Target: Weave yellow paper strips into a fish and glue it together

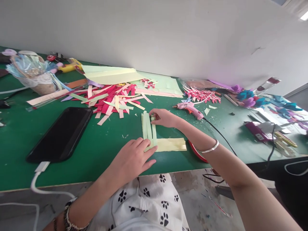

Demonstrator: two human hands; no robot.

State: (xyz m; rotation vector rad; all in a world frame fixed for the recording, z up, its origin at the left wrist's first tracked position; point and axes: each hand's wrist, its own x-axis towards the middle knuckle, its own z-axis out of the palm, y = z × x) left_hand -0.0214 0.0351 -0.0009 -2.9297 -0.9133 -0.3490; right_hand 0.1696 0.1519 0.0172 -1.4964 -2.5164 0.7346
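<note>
On the green table (pixel 21 134), right of the black phone (pixel 60 133), your left hand (pixel 131 158) is pressing spread fingers on the pale green strips (pixel 149 130); your right hand (pixel 162 117) is pinching their far ends. No writing is reading clearly.

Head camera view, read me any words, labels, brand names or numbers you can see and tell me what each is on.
None can be read.
Phone: screen dark, no text.
Glue gun: no label legible.
Purple box: white label too small and blurred to read.
Paper strips under the left hand and right hand: plain, unprinted.
</note>
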